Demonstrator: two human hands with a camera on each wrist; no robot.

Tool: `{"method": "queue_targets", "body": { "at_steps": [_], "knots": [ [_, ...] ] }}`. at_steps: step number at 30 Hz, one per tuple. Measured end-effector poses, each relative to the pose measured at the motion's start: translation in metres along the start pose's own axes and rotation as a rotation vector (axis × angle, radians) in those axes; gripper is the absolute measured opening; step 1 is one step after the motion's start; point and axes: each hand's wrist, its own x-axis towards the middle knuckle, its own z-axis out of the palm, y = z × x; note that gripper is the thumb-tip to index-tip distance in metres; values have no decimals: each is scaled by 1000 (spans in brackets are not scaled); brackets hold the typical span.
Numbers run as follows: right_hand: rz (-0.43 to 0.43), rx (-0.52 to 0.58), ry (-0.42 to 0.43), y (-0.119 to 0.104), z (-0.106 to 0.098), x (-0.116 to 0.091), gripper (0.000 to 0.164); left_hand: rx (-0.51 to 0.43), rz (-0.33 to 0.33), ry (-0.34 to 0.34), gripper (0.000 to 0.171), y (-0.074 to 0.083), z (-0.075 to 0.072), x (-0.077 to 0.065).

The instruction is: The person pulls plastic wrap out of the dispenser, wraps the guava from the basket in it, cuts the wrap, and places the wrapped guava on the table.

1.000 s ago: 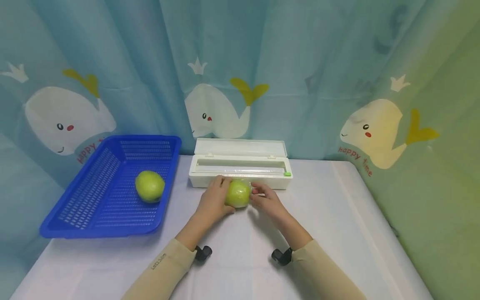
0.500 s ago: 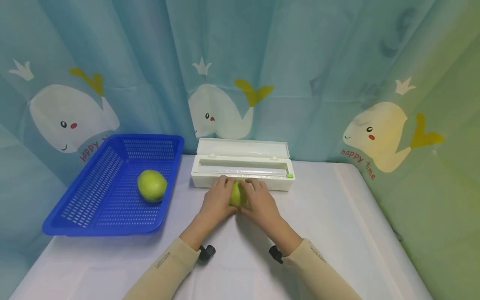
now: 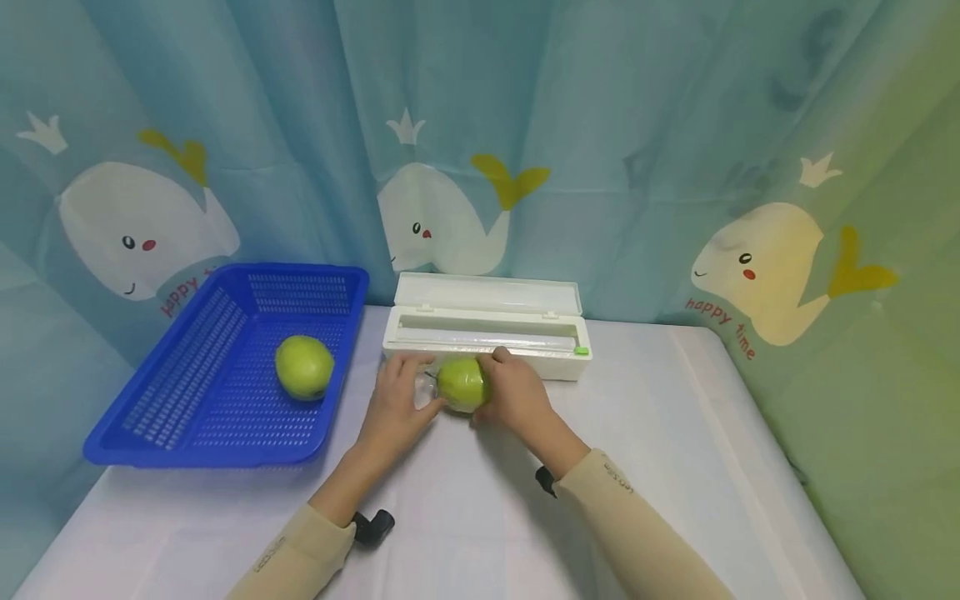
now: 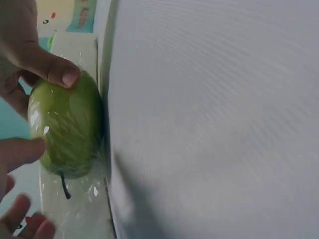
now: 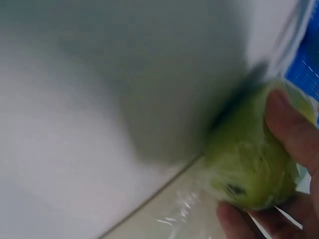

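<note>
A green pear (image 3: 461, 385), covered in clear plastic wrap (image 4: 65, 112), is held in front of the white box. My right hand (image 3: 517, 392) grips its right end, the thumb on one side and the fingers round the other, as the right wrist view shows. The pear's dark stem (image 4: 66, 186) points left, with loose wrap glinting around it. My left hand (image 3: 393, 408) is at the stem end with thumb and fingers spread apart. Its thumb tip is right at the pear's side in the left wrist view, while the other fingers are off it.
The white plastic wrap dispenser (image 3: 555, 367) stands behind the hands, its lid (image 3: 487, 292) raised and a wrap roll (image 3: 487, 339) inside. A blue basket (image 3: 202, 454) on the left holds another green pear (image 3: 303, 367). A printed curtain (image 3: 600, 208) hangs behind the white table (image 3: 675, 433).
The right hand closed round the pear's right side. The left hand let go and moved left, spreading at the stem end. The pear shifted slightly left and turned, so its stem shows.
</note>
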Motion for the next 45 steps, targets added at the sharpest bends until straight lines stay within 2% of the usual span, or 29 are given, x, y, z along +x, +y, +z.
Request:
{"method": "queue_targets", "body": {
  "at_steps": [5,8,14,20,24,28,30,34,36,38,41,45],
  "knots": [
    [45,56,-133,5,-15,13,89,98,117,-133,73,-2,-3,1],
    [55,77,-208,6,-23,16,89,116,150,-187,77,-4,-3,5],
    [48,72,-298,3,-31,19,77,57,186,-283,81,-2,-3,9],
    [23,63,-295,6,-30,18,79,96,133,-299,92,3,6,13],
    [44,114,-239,9,-21,12,81,209,95,-293,102,12,16,13],
    [57,145,-112,9,-9,-1,86,344,76,-253,104,22,24,13],
    [27,91,-31,7,-3,-10,87,373,67,-230,99,25,26,14],
    [-61,-92,170,-1,4,-25,84,354,52,-217,90,28,28,17],
    [-104,-141,237,-4,5,-27,80,348,46,-217,88,29,28,18],
    [-131,-135,249,-7,5,-28,75,363,31,-224,88,28,27,19],
    [-120,-92,203,-9,6,-24,71,384,9,-241,88,26,27,20],
    [-90,-82,175,-10,10,-15,73,323,9,-241,89,20,24,21]
  ]
}}
